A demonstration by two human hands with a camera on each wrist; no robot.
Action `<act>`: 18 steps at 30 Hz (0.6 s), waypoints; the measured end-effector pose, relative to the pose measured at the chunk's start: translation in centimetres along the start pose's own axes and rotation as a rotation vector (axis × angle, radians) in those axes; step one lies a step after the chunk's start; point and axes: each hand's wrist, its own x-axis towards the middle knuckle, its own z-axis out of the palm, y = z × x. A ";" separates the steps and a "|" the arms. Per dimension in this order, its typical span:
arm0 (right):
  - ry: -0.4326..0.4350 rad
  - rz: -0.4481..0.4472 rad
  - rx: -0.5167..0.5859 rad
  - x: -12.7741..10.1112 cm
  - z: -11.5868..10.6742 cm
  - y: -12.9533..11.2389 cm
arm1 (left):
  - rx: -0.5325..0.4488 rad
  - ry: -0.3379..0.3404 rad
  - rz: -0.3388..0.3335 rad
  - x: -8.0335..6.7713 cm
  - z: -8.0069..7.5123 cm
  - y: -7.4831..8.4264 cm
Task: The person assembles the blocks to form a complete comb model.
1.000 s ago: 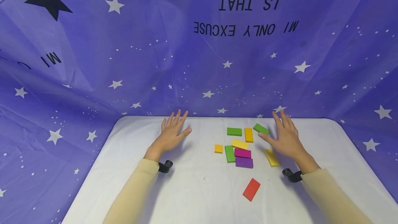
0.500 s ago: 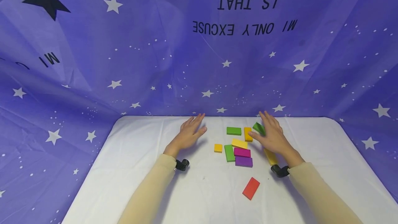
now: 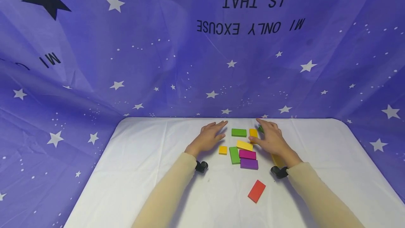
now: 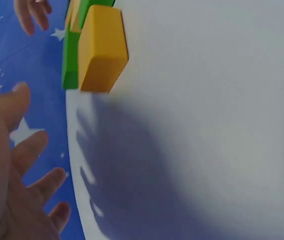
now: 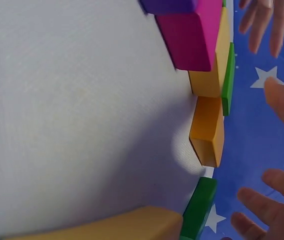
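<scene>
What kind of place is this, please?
Probably a staged recording setup, not a lived-in room: a table under a white cloth, a purple star-printed backdrop draped around it, and loose coloured blocks.

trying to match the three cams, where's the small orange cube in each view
Head: the orange cube lies on the white table, just off the left hand, left of the block cluster.
Left wrist: it fills the top left, a green block behind it.
Right wrist: not in it, as far as can be told.
Shared landmark: the magenta block, also in the right wrist view.
</scene>
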 end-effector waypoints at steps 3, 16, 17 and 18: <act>0.004 -0.004 -0.008 0.0 0.2 -0.2 | 0.030 -0.015 0.006 0.8 0.4 0.6; -0.004 -0.024 -0.068 0.0 0.7 -0.1 | 0.123 -0.072 0.000 2.5 1.9 1.5; -0.004 -0.027 -0.069 0.0 0.7 -0.1 | 0.133 -0.074 0.002 2.5 2.0 1.5; -0.004 -0.028 -0.072 0.1 0.6 -0.1 | 0.148 -0.075 0.005 2.5 2.0 1.5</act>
